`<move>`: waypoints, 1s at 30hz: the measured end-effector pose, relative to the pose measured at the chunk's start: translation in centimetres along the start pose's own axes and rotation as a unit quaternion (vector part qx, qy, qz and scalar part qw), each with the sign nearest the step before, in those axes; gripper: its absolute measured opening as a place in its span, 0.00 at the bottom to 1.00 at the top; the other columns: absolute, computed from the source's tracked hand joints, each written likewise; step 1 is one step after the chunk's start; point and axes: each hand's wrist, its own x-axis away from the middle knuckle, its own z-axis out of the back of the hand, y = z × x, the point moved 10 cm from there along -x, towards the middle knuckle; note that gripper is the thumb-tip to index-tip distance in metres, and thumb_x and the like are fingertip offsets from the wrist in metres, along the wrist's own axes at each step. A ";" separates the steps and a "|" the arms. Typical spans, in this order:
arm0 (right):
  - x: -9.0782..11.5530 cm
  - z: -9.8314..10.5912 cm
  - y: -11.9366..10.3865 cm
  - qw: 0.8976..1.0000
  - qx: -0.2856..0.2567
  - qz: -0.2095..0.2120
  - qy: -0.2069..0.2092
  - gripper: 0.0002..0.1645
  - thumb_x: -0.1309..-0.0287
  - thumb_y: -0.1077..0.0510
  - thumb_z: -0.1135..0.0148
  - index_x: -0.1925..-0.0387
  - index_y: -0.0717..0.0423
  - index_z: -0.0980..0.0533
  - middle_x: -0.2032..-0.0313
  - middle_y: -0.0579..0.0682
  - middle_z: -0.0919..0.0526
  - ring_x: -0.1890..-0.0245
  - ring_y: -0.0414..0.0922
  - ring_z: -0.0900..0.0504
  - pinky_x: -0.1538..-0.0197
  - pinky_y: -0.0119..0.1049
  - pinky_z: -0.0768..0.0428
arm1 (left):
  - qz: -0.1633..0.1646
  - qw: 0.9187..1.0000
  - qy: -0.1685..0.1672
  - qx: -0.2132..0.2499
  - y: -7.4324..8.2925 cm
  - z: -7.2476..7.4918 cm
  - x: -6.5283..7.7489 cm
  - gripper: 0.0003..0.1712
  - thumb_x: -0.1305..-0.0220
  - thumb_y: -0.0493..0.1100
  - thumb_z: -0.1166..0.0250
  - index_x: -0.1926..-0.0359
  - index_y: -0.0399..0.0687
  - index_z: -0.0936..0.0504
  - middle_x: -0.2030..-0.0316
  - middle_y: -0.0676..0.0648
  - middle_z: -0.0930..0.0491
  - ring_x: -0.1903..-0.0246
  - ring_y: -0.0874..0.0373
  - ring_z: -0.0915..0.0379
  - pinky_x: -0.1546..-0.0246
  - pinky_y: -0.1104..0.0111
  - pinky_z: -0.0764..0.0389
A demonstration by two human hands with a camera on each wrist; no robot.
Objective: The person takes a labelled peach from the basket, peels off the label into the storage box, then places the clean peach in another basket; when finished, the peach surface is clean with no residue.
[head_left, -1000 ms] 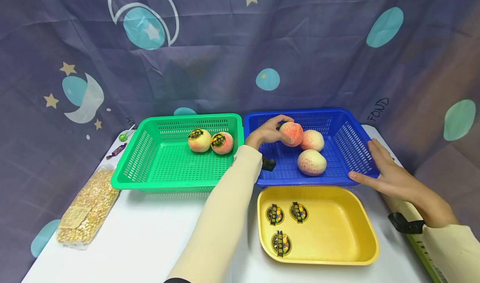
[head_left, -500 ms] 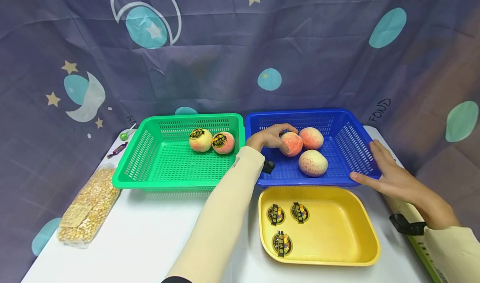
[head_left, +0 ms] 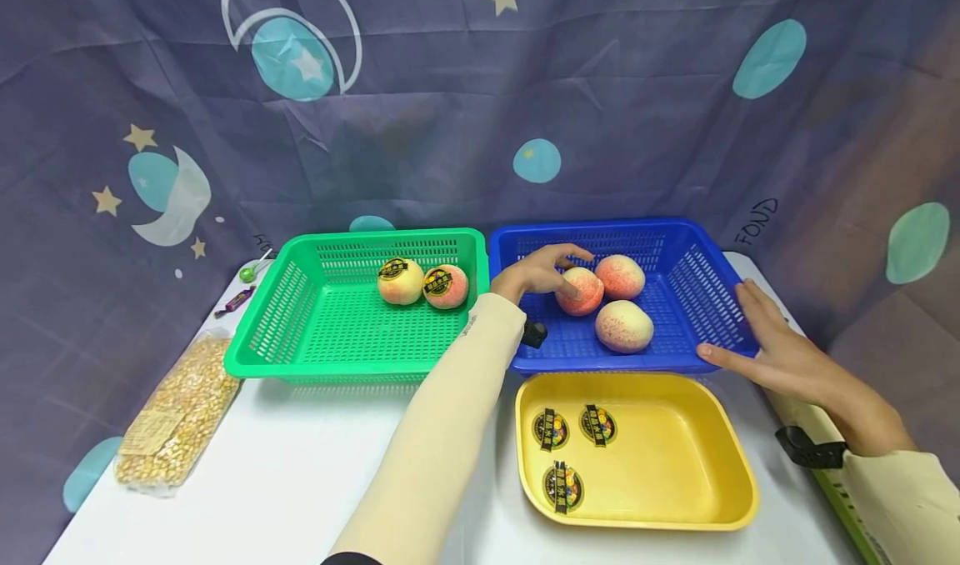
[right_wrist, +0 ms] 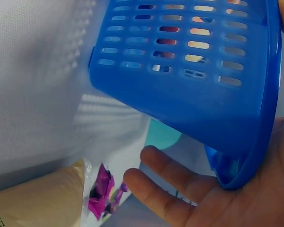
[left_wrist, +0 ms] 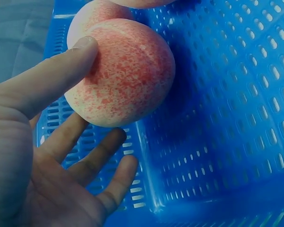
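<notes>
My left hand (head_left: 534, 273) reaches into the blue basket (head_left: 690, 332) with its fingers spread. In the left wrist view, its thumb lies against a reddish peach (left_wrist: 128, 75) while the other fingers stand loosely apart beside it. That peach (head_left: 585, 294) sits on the basket floor. Another reddish peach (head_left: 621, 277) is behind it to the right, and a paler peach (head_left: 624, 327) is nearer the front. My right hand (head_left: 787, 352) rests against the basket's right end. In the right wrist view, the rim (right_wrist: 272, 94) lies against the palm and the visible fingers extend outward.
A green basket (head_left: 352, 368) on the left holds two peaches (head_left: 401, 282) with black stickers. In front stands a yellow tray (head_left: 660, 457) with several round stickers. A bag of corn kernels (head_left: 176, 419), a wrapped candy (head_left: 234, 301) and a lollipop (head_left: 247, 274) lie at left.
The left hand has lowered its peach onto the blue basket's floor, toward the front, and its fingers have spread off it. The right hand stays at the basket's end.
</notes>
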 end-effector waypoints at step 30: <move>0.0 -0.1 0.0 1.000 -0.009 0.010 0.000 0.68 0.33 0.37 0.42 0.23 0.60 0.80 0.23 0.68 0.84 0.27 0.80 0.69 0.39 0.85 0.54 | -0.039 0.983 0.026 -0.176 5.1 7.0 9.9 0.39 0.39 0.51 0.26 0.29 0.66 0.30 0.28 0.52 0.32 0.28 0.55 0.39 0.30 0.54 0.31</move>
